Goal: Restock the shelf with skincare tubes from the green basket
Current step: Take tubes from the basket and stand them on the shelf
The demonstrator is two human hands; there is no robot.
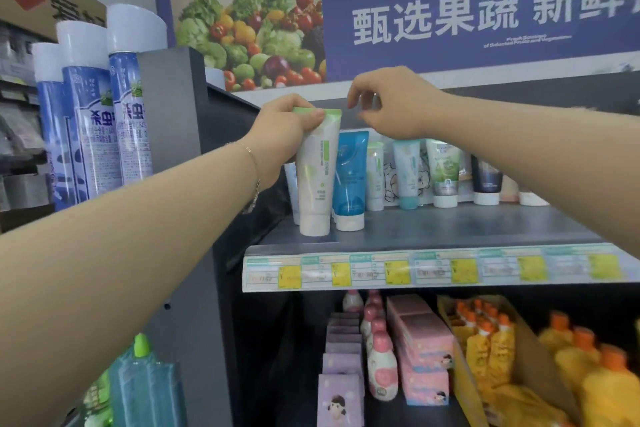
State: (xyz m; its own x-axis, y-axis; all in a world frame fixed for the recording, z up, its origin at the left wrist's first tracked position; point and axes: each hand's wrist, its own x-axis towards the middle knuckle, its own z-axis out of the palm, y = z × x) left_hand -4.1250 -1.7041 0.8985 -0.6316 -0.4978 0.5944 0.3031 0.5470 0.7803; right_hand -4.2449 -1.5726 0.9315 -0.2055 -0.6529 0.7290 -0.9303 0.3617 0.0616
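Observation:
My left hand (285, 128) grips the green crimped top of a white skincare tube (317, 180), which stands cap down at the front left of the grey upper shelf (450, 229). A blue tube (350, 180) stands right beside it. Behind them a row of several more tubes (429, 170) runs to the right. My right hand (388, 104) hovers above the row with fingers loosely curled and nothing in it. The green basket is out of view.
Tall blue spray cans (90, 128) stand on the neighbouring shelf at left. A strip of price labels (433, 269) lines the shelf edge. Below are pink bottles (379, 357), pink boxes (424, 350) and orange pouches (491, 343). A produce banner (450, 17) hangs above.

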